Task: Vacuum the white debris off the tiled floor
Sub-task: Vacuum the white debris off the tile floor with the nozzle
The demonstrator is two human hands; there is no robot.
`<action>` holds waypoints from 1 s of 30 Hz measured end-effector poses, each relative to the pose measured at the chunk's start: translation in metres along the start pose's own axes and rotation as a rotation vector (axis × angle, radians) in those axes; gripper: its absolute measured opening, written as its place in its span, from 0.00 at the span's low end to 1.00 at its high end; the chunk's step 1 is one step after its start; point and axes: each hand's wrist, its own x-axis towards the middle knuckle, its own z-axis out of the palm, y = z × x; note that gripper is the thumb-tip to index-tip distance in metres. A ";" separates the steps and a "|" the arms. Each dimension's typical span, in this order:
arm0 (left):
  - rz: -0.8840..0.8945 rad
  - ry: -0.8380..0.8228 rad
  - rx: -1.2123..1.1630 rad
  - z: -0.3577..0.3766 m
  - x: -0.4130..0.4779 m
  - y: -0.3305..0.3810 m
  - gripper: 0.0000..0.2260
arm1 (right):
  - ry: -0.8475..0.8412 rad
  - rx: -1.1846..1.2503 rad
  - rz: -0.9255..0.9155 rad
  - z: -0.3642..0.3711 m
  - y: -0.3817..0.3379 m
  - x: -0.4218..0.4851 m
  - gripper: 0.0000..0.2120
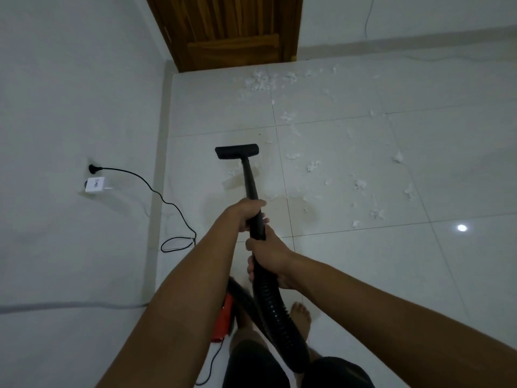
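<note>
White fluffy debris (313, 165) lies scattered over the pale tiled floor (419, 261), thickest near the door (260, 81) and to the right of the nozzle. The black floor nozzle (237, 151) rests flat on the tiles at the end of a black wand (249, 180). My left hand (247, 212) grips the wand higher up. My right hand (268, 259) grips it just below, where the ribbed black hose (272, 306) begins. The hose curves down past my legs. A red vacuum body (223, 317) sits behind my left arm, mostly hidden.
A white wall stands on the left with a black plug (93, 168) and a white adapter (95, 185) in a socket. The black cord (173, 208) loops on the floor by the wall. A wooden door (229, 29) closes the far corner. My bare foot (300, 317) stands beside the hose.
</note>
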 end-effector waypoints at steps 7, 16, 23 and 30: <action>0.049 0.019 -0.113 -0.049 0.026 -0.026 0.15 | -0.067 0.017 0.067 0.043 0.012 0.018 0.36; 0.025 -0.084 -0.129 -0.100 0.043 -0.049 0.14 | 0.107 0.012 0.014 0.118 0.049 0.039 0.38; -0.091 -0.131 -0.214 -0.092 0.042 -0.086 0.10 | 0.058 0.089 0.087 0.111 0.066 0.030 0.38; -0.142 -0.117 -0.258 -0.073 0.044 -0.127 0.08 | 0.008 0.164 0.105 0.096 0.104 0.026 0.38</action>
